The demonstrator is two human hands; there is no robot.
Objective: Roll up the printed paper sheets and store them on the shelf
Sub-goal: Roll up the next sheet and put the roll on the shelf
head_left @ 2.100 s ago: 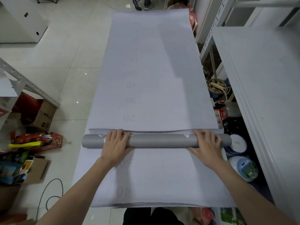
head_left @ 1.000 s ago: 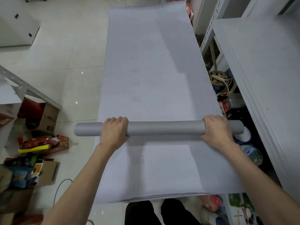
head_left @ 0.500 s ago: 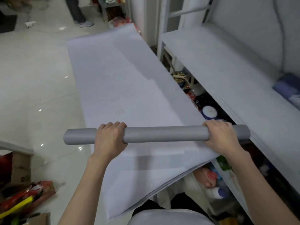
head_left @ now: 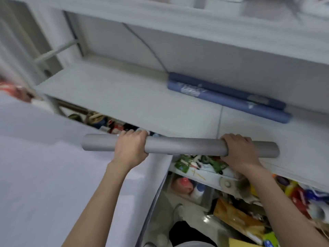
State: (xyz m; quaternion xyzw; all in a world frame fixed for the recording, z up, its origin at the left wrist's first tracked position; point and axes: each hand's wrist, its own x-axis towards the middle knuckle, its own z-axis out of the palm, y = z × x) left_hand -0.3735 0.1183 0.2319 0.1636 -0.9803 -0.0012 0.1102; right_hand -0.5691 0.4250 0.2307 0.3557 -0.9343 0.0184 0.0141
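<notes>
Both hands grip a grey paper roll (head_left: 181, 147) held level in the air at the near edge of the white shelf (head_left: 124, 97). The left hand (head_left: 130, 148) is wrapped tight around it toward the left end, the right hand (head_left: 238, 151) near the right end. Two blue rolls (head_left: 229, 98) lie far right on the shelf; flat white sheets (head_left: 44, 175) lie on the left

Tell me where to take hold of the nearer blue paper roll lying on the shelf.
Take the nearer blue paper roll around its middle, from the shelf's open front edge, fingers over the top. It lies lengthwise along the back, against a darker blue roll behind it, so only its front and top are free.
</notes>
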